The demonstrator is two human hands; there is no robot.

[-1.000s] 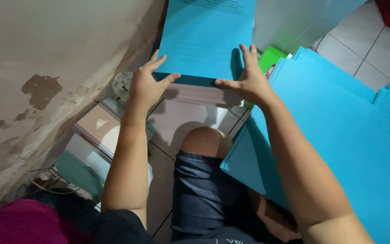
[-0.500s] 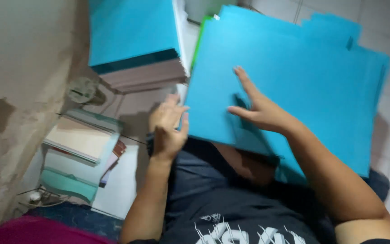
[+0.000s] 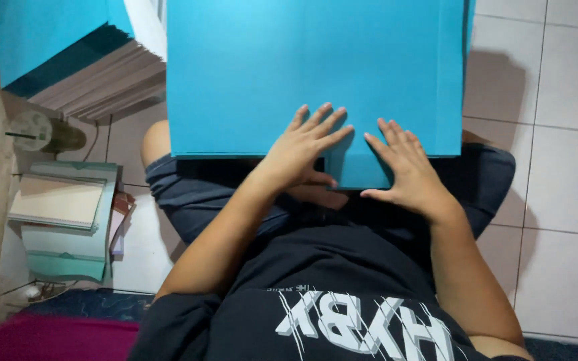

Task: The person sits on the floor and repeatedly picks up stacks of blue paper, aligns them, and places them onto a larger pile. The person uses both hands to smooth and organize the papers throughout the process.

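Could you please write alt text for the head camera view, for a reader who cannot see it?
A seated person presses the left hand and right hand flat on a large blue paper sheet across their lap. A stack of blue-topped paper sits at upper left on the white tiled floor.

Plain blue card sheet [image 3: 316, 73]; white floor tiles [image 3: 563, 167]; seemingly dark navy shorts [image 3: 188, 200].

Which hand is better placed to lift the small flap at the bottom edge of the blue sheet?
Probably the right hand. It lies flat on the flap that juts below the blue sheet, thumb at its lower edge. The left hand rests beside it on the main sheet.
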